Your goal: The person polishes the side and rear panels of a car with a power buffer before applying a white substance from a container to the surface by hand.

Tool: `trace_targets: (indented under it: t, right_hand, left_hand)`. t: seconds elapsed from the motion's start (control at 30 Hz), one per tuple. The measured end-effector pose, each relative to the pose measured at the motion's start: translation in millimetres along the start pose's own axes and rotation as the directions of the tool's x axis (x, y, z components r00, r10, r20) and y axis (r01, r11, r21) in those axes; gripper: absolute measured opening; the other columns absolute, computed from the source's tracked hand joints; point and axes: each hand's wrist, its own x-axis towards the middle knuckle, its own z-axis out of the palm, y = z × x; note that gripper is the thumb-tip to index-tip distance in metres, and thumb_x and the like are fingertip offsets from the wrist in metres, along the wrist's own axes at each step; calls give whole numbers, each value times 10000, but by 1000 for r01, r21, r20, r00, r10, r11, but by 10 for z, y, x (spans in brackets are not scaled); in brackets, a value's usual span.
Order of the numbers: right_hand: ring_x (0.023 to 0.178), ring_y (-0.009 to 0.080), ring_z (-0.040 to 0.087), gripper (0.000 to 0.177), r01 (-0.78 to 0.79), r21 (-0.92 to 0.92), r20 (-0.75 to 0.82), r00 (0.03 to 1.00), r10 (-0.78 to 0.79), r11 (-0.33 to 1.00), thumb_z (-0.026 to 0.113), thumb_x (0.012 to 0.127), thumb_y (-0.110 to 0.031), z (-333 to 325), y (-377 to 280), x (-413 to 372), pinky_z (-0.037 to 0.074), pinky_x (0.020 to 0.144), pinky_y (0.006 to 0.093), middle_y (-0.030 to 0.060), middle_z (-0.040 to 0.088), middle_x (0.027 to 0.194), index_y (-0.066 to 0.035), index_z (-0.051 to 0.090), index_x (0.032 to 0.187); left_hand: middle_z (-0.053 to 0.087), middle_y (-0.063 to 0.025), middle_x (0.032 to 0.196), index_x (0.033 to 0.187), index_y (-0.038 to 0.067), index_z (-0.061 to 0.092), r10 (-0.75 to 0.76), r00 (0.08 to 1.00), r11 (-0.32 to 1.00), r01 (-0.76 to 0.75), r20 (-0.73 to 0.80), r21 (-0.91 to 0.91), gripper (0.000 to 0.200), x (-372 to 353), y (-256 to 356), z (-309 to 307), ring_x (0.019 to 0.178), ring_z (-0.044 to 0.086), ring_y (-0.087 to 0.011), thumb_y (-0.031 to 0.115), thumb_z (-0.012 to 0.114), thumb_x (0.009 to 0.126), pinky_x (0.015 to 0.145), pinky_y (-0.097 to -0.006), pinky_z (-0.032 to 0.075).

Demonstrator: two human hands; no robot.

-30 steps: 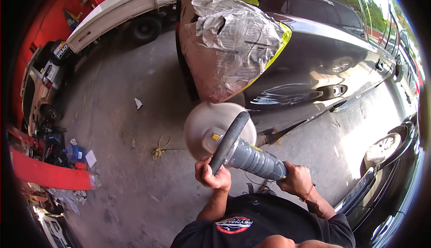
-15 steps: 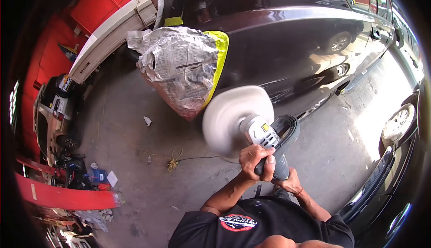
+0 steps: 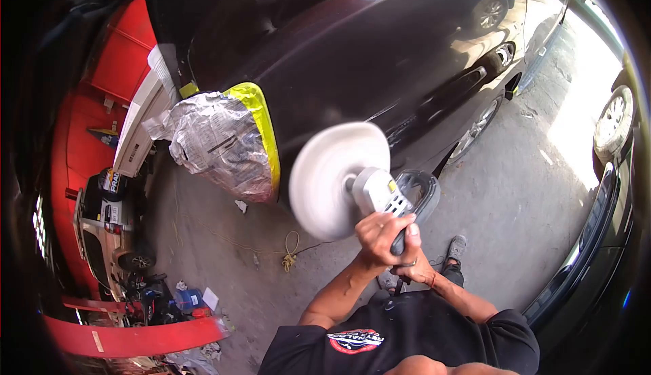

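Note:
A grey-and-black polisher (image 3: pixel 374 192) with a large white pad (image 3: pixel 324 171) is held out in front of me. The pad is blurred as if spinning, and its upper edge overlaps the dark car panel (image 3: pixel 339 70). My left hand (image 3: pixel 381 239) wraps around the polisher's body just behind its head. Closer to my shirt, my right hand (image 3: pixel 419 268) grips the tool's rear part, partly hidden by the left hand. A black loop handle (image 3: pixel 426 197) sticks out to the right. Left of the pad, crumpled newspaper (image 3: pixel 217 141) edged with yellow tape (image 3: pixel 266 127) covers the car's corner.
Another dark car (image 3: pixel 576 273) stands close on the right. On the floor lies a coiled yellow cord (image 3: pixel 289 258). A silver vehicle (image 3: pixel 108 232), red wall panels (image 3: pixel 122 49), a red beam (image 3: pixel 135 334) and piled items are at the left.
The view has shifted, so the masked corner sits lower and further left. Both hands still hold the polisher, and its pad now appears slightly higher and further left.

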Motion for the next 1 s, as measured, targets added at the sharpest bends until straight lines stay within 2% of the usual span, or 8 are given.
trace_targets:
  t: [0.03,0.23,0.4,0.63,0.73,0.83,0.9,1.0]
  right_hand:
    - [769,162,637,302,-38,124,-21,999,41,992,790,663,-60,-2,512,135,521,738,339,42,690,844,-5,671,935]
    - [692,184,658,258,78,289,-338,941,25,954,718,673,-53,-351,-299,331,527,641,327,80,701,813,23,659,913]
    - [654,165,625,211,59,281,-428,901,70,958,716,667,-67,-613,-371,237,509,613,329,57,658,722,7,650,854]
    - [704,182,661,360,-85,-163,-165,985,58,983,791,654,-165,-253,-85,-248,531,680,355,97,709,781,44,686,928]
    - [809,243,713,430,-279,-295,97,943,319,914,796,651,-212,-47,-35,-302,547,776,376,161,731,846,43,683,979]
    - [878,316,724,469,-80,-406,176,971,164,911,794,644,-238,206,155,-353,547,815,403,198,741,908,34,692,1012]
    - [924,365,718,507,-117,-350,159,970,182,930,791,641,-252,305,200,-386,543,842,421,224,739,960,37,693,1046]
    - [901,289,719,487,-185,-277,83,973,215,943,807,647,-214,269,111,-358,544,837,391,186,745,949,46,689,1042]
  left_hand:
    - [659,-89,660,825,0,696,43,999,999,-43,3,-6,128,175,-16,178,514,626,-233,68,647,728,522,-340,507]
    - [651,-122,638,705,48,620,44,973,976,7,227,-219,113,861,-346,1369,563,661,-313,115,639,794,552,-384,532]
    - [669,-118,668,728,48,644,-38,989,959,77,145,-273,89,908,-295,1546,598,672,-327,105,655,796,601,-393,545]
    - [627,-128,654,823,-35,650,-49,996,997,44,-80,-69,116,-129,-33,183,530,607,-254,37,573,775,521,-364,490]
    - [621,-141,663,828,-41,618,-125,977,979,149,-173,139,132,-690,78,-249,546,613,-271,80,565,820,537,-363,499]
    - [625,-155,669,815,-46,605,-212,953,946,256,-219,198,125,-975,167,-538,554,612,-271,71,560,818,545,-363,499]
    - [627,-153,669,817,-44,610,-209,957,947,249,-199,202,124,-1000,176,-604,555,615,-271,69,561,816,546,-366,502]
    - [630,-145,666,818,-39,622,-172,976,965,195,-136,174,119,-817,119,-471,555,620,-269,66,566,810,547,-367,506]
